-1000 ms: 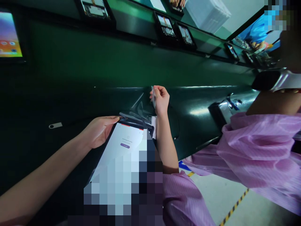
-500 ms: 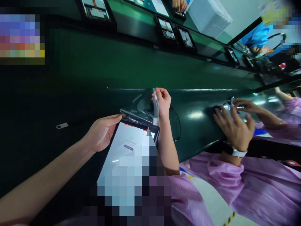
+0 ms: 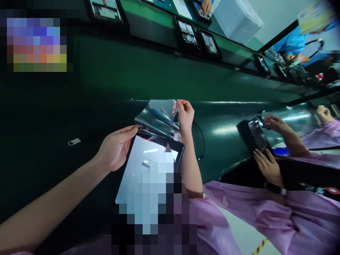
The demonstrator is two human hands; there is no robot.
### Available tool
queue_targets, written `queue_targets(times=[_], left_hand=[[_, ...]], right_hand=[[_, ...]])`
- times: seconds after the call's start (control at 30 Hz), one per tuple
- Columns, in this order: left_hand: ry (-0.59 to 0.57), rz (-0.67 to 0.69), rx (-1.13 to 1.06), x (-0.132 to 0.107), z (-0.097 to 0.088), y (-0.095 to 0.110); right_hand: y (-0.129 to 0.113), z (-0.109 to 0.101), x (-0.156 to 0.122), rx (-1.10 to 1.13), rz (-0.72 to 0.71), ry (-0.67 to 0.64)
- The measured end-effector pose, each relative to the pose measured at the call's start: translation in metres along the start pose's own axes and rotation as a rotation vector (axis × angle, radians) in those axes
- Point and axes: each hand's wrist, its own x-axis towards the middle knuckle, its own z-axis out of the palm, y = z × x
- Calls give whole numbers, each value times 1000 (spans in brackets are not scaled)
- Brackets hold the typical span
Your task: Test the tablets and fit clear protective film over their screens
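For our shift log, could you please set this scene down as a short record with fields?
Left hand: fingertips at the upper left corner of the tablet
Right hand: pinching clear film
Clear film: creased, spread beyond the tablet's top edge
Tablet: screen lit; lower part pixelated
Green table: bears black cable, small pale tag
Alongside: a co-worker's hands at a dark device

Tabletop point(image 3: 111, 78): dark green, glossy. At left lies a small white tag point(image 3: 74, 141) with a round dark mark at one end. A black cable point(image 3: 203, 141) lies curved near centre. Beyond, two black-framed units point(image 3: 186, 32) lie side by side, below a pale box point(image 3: 236, 21). Black-and-yellow tape point(image 3: 260, 246) marks the pale floor point(image 3: 235, 228), lower right.
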Motion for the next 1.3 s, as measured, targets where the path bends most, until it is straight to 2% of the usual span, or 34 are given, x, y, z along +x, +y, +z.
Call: queue_targets(times=[0.2,0.53,0.73,0.97,1.17,1.3], left_hand=[[-31,28,11,-5,1,0],[71,49,13,-13,8,4],[65,56,7,-17,8,2],[45,71,29,-19,11,2],[64,67,152,-8,-4,-11],[121,74,184,6,-17,-20]], right_hand=[[2,-1,1,-8,-15,11],[1,1,0,19,-22,-6],[1,5,0,129,6,-48],[-1,6,0,69,38,-16],[-11,-1,-3,140,62,-10],[-30,-9,-8,208,60,-80]])
